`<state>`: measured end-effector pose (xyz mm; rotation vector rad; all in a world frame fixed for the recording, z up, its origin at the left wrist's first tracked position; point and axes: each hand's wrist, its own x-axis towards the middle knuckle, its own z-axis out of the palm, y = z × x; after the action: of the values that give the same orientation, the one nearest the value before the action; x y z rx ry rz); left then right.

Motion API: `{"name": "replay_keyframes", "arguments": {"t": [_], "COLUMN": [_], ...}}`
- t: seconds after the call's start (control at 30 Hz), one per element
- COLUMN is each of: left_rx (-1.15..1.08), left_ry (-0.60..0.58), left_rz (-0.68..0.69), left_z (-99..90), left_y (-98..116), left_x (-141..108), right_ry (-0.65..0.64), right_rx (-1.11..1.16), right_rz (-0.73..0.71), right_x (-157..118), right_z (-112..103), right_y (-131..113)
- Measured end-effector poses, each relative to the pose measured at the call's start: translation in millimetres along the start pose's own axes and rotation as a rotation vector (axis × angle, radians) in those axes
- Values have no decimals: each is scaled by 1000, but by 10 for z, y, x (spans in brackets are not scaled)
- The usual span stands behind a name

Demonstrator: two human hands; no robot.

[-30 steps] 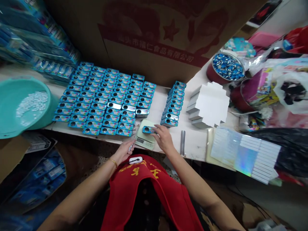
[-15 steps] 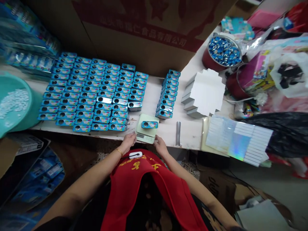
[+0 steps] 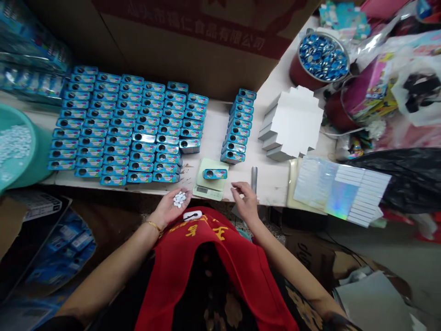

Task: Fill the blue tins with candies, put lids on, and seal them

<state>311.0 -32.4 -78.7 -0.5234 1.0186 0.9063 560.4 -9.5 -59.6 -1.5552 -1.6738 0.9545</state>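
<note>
I am holding my left hand point(image 3: 166, 209) palm up, fingers open and slightly cupped, with a small heap of white pellets point(image 3: 179, 199) resting in it. It is hovering just beside the near left corner of the scale point(image 3: 208, 193). My right hand point(image 3: 247, 202) is hanging on the other side, fingers loosely bent and gripping nothing that I can see; its fingertips are pointing towards the scale without touching the tin. That tin point(image 3: 215, 174) is lying on the scale's plate, its dark round hole on the left.

On the table point(image 3: 216, 126), rows of tins point(image 3: 117, 132) are standing to my left, and a single column point(image 3: 237, 126) is standing beyond the scale, to the right. A metal strip point(image 3: 254, 178) is lying near my right hand, with white cards point(image 3: 292, 120) stacking up past it. A pot point(image 3: 300, 76) is holding blue and silver caps point(image 3: 323, 57), and a green basin point(image 3: 39, 151) is holding more white pellets.
</note>
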Motion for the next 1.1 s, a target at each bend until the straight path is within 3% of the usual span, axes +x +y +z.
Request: {"name": "replay_keyframes", "arguments": {"t": [0.1,0.17,0.27,0.43,0.53,0.7,0.87,0.97,1.1], "left_rx": [5,31,45,94,106,83,81,98,107], "left_ry": [-73,-132,-143,-101,-114,-117,-149,-124,-93], "left_rz": [-32,-42,-8,34,56,78,107,101,119], "left_z": [137,258,419,542,558,564,610,609,541], "left_y": [-115,-162,-178,-155,-138,-120,-73,-23,16], "left_x": [-65,-87,-92,-63,-46,-37,-15,16,39], "right_ry": [-295,-451,-533,-625,-635,-549,-377,-326,-374], "right_rx": [-54,-211,-440,-509,-494,-421,-255,-330,-506], "right_rz": [-257,-375,-416,-407,-378,-348,-295,-259,-229], "right_x": [30,64,146,310,361,345,445,581,695], "right_z": [232,409,573,579,596,658,491,380,378], "right_y": [-380,-560,-668,-642,-630,-579,-473,-396,-342]}}
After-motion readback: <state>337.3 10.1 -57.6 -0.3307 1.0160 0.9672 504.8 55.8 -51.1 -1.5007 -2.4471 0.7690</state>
